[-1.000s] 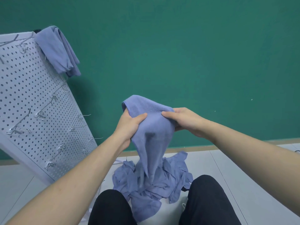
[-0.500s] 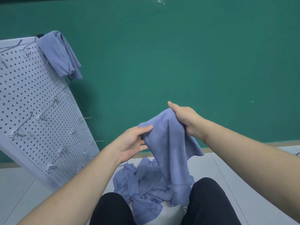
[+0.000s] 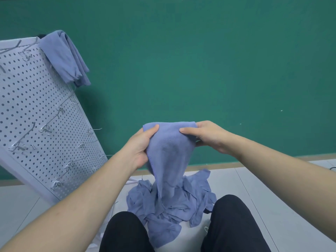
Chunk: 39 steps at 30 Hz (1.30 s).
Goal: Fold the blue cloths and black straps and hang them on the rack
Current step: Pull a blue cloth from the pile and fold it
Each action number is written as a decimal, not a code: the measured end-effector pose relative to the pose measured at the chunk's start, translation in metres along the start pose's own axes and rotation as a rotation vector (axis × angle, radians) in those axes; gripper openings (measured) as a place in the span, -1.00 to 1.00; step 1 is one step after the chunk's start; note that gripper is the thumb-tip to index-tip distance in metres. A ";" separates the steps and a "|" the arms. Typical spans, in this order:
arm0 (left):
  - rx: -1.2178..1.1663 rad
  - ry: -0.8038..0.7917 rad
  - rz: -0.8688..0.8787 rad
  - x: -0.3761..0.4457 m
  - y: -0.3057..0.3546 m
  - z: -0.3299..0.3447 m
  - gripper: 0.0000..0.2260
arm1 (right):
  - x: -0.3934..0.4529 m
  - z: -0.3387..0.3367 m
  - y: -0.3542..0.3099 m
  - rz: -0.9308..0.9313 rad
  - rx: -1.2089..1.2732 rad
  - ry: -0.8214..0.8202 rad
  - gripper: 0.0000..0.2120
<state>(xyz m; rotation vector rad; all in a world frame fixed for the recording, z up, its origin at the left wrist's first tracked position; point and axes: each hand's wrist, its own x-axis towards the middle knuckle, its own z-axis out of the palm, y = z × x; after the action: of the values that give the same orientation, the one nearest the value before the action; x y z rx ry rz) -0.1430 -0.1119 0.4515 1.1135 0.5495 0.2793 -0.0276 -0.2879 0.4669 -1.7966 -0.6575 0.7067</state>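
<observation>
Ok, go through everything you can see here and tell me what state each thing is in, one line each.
left hand: grips the held cloth's top left edge.
right hand: pinches its top right edge.
held blue cloth: lifted, hanging down, top edge spread between the hands.
cloth pile: crumpled, unfolded, on the floor.
hung cloth: folded, draped over the rack's top corner.
pegboard rack: its visible hooks bare.

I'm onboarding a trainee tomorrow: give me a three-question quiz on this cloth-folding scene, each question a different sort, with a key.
1. True or false: one folded cloth already hangs at the pegboard rack's top corner.
2. Which hands grip the held cloth? A) left only B) right only C) both
3. Fill in: the loose cloth pile lies on the ____, between the knees.

Key: 1 true. 2 C: the left hand and right hand both pinch its top edge. 3 floor.
</observation>
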 end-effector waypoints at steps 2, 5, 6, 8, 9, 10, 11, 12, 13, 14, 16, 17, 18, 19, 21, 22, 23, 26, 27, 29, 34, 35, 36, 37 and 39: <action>0.062 0.042 -0.025 0.001 0.000 -0.005 -0.84 | 0.003 0.002 -0.002 -0.009 -0.037 0.103 -0.72; 0.125 0.065 -0.118 0.001 0.000 -0.009 -0.89 | 0.006 0.006 -0.003 -0.011 -0.061 0.166 -0.71; 0.146 0.058 -0.128 0.001 0.001 -0.010 -0.91 | 0.006 0.006 -0.004 -0.015 -0.061 0.172 -0.74; 0.156 0.053 -0.100 0.001 0.001 -0.010 -0.86 | 0.005 0.005 -0.005 -0.023 -0.044 0.177 -0.77; 0.151 0.053 -0.076 0.001 0.002 -0.010 -0.78 | 0.006 0.004 -0.005 -0.023 -0.025 0.184 -0.77; 0.152 0.045 -0.055 0.000 0.003 -0.009 -0.72 | 0.007 0.002 -0.005 -0.020 0.000 0.199 -0.76; 0.166 0.020 -0.042 -0.001 0.005 -0.007 -0.71 | 0.008 0.001 -0.004 -0.011 0.028 0.223 -0.74; 0.191 -0.010 -0.034 -0.003 0.007 -0.006 -0.73 | 0.008 0.000 -0.004 -0.006 0.056 0.249 -0.70; 0.223 -0.042 -0.030 -0.003 0.008 -0.005 -0.74 | 0.009 -0.002 -0.004 -0.003 0.084 0.272 -0.64; 0.250 -0.073 -0.031 -0.005 0.010 -0.004 -0.75 | 0.010 -0.003 -0.005 -0.002 0.112 0.289 -0.61; 0.263 -0.122 -0.030 -0.005 0.013 -0.003 -0.73 | 0.010 -0.007 -0.006 -0.006 0.153 0.282 -0.66; 0.263 -0.135 -0.016 -0.004 0.014 -0.003 -0.72 | 0.009 -0.009 -0.008 -0.008 0.162 0.254 -0.72; 0.276 -0.136 0.003 -0.003 0.015 -0.004 -0.71 | 0.008 -0.012 -0.010 -0.010 0.156 0.219 -0.78; 0.311 -0.131 0.021 -0.002 0.017 -0.005 -0.71 | 0.006 -0.015 -0.012 -0.014 0.135 0.182 -0.82; 0.412 -0.119 0.046 0.000 0.020 -0.007 -0.72 | 0.005 -0.021 -0.013 -0.010 0.076 0.107 -0.82; 0.463 -0.115 0.056 0.000 0.022 -0.008 -0.72 | 0.005 -0.024 -0.014 0.000 0.050 0.072 -0.79; 0.515 -0.114 0.067 0.001 0.023 -0.009 -0.71 | 0.005 -0.026 -0.014 0.009 0.026 0.044 -0.76; 0.671 -0.147 0.080 0.000 0.027 -0.011 -0.72 | 0.006 -0.029 -0.015 0.004 -0.058 0.021 -0.68; 0.728 -0.159 0.084 0.000 0.027 -0.011 -0.72 | 0.006 -0.028 -0.016 -0.006 -0.102 0.027 -0.65; 0.860 -0.153 0.114 0.000 0.028 -0.010 -0.74 | 0.005 -0.027 -0.017 -0.028 -0.212 0.041 -0.60; 1.068 -0.192 0.113 -0.001 0.029 -0.005 -0.77 | 0.000 -0.024 -0.018 -0.056 -0.499 0.017 -0.58; 1.094 -0.205 0.100 -0.001 0.029 -0.005 -0.79 | -0.001 -0.023 -0.019 -0.060 -0.545 0.016 -0.61; 1.122 -0.205 0.094 0.000 0.029 -0.005 -0.80 | -0.002 -0.023 -0.019 -0.065 -0.593 0.018 -0.66; 1.162 -0.193 0.095 0.001 0.029 -0.006 -0.83 | -0.002 -0.023 -0.020 -0.071 -0.643 0.022 -0.72; 1.265 -0.158 0.113 0.002 0.028 -0.006 -0.93 | -0.003 -0.023 -0.021 -0.076 -0.726 0.032 -0.87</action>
<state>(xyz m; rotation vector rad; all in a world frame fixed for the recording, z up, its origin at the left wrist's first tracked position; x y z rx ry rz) -0.1431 -0.0943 0.4748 2.3694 0.5085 -0.1107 -0.0151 -0.2982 0.4940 -2.4141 -1.0443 0.4026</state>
